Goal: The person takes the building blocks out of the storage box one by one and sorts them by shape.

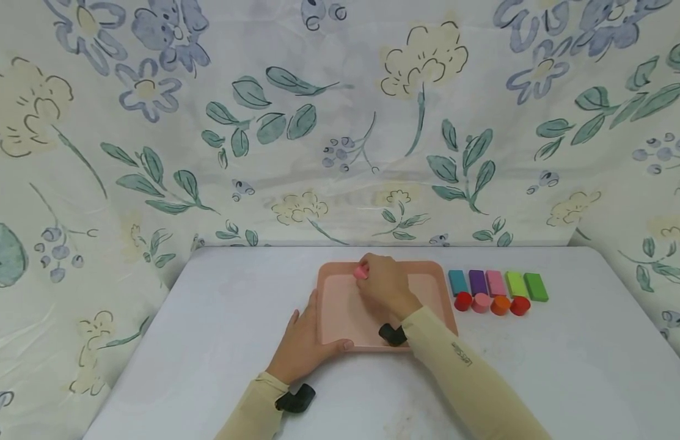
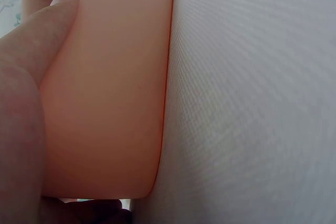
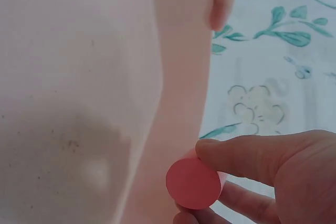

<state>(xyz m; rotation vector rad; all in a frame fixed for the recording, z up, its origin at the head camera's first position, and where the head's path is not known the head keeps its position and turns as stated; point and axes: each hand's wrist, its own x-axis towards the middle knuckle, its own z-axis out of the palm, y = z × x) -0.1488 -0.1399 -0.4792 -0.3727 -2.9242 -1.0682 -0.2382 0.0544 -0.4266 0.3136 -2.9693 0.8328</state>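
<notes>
A shallow pink tray [image 1: 340, 311] lies on the white table. My right hand [image 1: 388, 282] is over its far part, pinching a small pink cylinder block [image 3: 193, 183] between thumb and fingers. In the right wrist view the block's round end faces the camera, close by the tray's inner wall [image 3: 181, 77]. At the tray's near left corner rests my left hand [image 1: 302, 343]. Its fingers lie straight along the left side and its thumb [image 2: 62, 11] lies against the front wall [image 2: 110, 87].
Right of the tray stands a row of flat blocks: blue [image 1: 457, 283], purple [image 1: 478, 283], pink [image 1: 496, 283], yellow-green [image 1: 516, 284] and green [image 1: 536, 287]. Before them are several cylinders, red [image 1: 463, 300], pink [image 1: 481, 303] and orange [image 1: 500, 305] among them. A floral curtain [image 1: 340, 122] hangs behind the table.
</notes>
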